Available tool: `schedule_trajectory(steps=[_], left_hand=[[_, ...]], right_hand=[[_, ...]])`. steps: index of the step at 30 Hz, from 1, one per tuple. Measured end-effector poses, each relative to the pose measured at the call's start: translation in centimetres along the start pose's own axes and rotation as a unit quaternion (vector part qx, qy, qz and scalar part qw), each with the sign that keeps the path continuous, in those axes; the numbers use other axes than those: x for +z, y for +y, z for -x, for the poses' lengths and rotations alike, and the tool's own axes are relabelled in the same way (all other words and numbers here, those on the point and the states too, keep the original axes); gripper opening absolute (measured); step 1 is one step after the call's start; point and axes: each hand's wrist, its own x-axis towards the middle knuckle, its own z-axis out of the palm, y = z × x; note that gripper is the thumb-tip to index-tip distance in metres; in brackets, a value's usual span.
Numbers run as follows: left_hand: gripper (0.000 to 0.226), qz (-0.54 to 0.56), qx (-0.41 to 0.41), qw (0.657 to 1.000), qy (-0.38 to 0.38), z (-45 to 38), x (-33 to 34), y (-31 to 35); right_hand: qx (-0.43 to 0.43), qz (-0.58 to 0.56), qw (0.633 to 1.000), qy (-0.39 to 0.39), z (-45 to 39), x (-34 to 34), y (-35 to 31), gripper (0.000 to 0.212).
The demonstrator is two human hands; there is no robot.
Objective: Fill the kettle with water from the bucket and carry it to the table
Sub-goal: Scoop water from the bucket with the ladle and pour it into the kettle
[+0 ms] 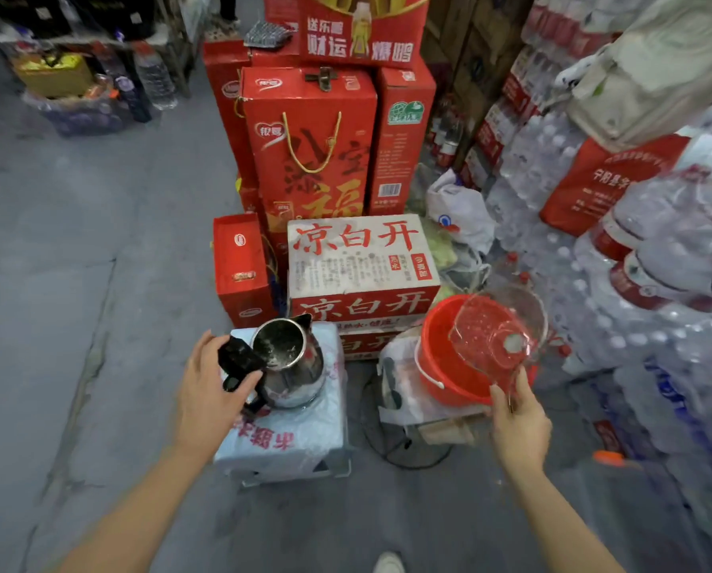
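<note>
A steel kettle (294, 366) with a black handle stands upright on a plastic-wrapped pack (288, 432), its lid flipped open. My left hand (205, 390) grips the kettle's handle. To the right sits a red bucket (441, 366) on a low white-wrapped stack. My right hand (517, 419) holds a clear plastic scoop (490, 337) by its handle, tilted over the bucket's mouth. Whether the scoop holds water is hard to tell.
Red gift boxes (308, 150) and a white carton with red characters (358, 258) are stacked right behind the kettle. Shrink-wrapped water bottle packs (618, 316) wall off the right side. Grey concrete floor (77, 262) stretches to the left. My shoe (389, 564) shows at the bottom.
</note>
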Motion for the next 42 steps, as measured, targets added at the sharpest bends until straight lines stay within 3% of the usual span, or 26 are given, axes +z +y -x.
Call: schedule_trajectory(steps=[3,6,9,13,15,18,21,23,40,42], left_hand=[[0.069,0.019,-0.039,0.999,0.006,0.4,0.6,0.5],[0.068,0.019,-0.057,0.998,0.012,0.2,0.9,0.7],[0.067,0.015,-0.070,0.997,0.017,0.3,0.9,1.1],[0.067,0.006,-0.070,0.997,0.020,0.8,0.7,1.4],[0.068,-0.002,-0.075,0.997,0.024,0.8,0.7,1.5],[0.067,-0.014,-0.082,0.996,0.033,1.0,0.7,2.0],[0.066,-0.021,-0.089,0.995,0.039,1.1,0.8,2.6],[0.065,-0.023,-0.092,0.995,0.041,1.0,0.9,2.8],[0.068,-0.022,-0.087,0.995,0.038,0.7,0.9,3.2],[0.068,-0.016,-0.086,0.996,0.034,0.8,0.9,2.9]], right_hand=[[-0.009,0.195,0.980,-0.048,-3.3,-1.2,2.7,0.057],[-0.058,0.351,0.929,-0.104,-5.7,-0.8,3.6,0.058],[-0.078,0.400,0.903,-0.133,-8.0,0.3,4.3,0.057],[-0.076,0.393,0.900,-0.174,-10.2,2.4,4.2,0.058],[-0.032,0.336,0.919,-0.203,-11.4,3.6,4.1,0.052],[0.082,0.128,0.962,-0.226,-12.2,4.7,5.3,0.051],[0.173,-0.084,0.955,-0.227,-11.3,3.5,6.9,0.055],[0.185,-0.149,0.947,-0.218,-10.0,1.7,7.2,0.063],[0.120,-0.357,0.904,-0.201,-3.2,-5.2,4.6,0.070],[0.106,-0.366,0.901,-0.208,-2.9,-5.5,3.7,0.085]])
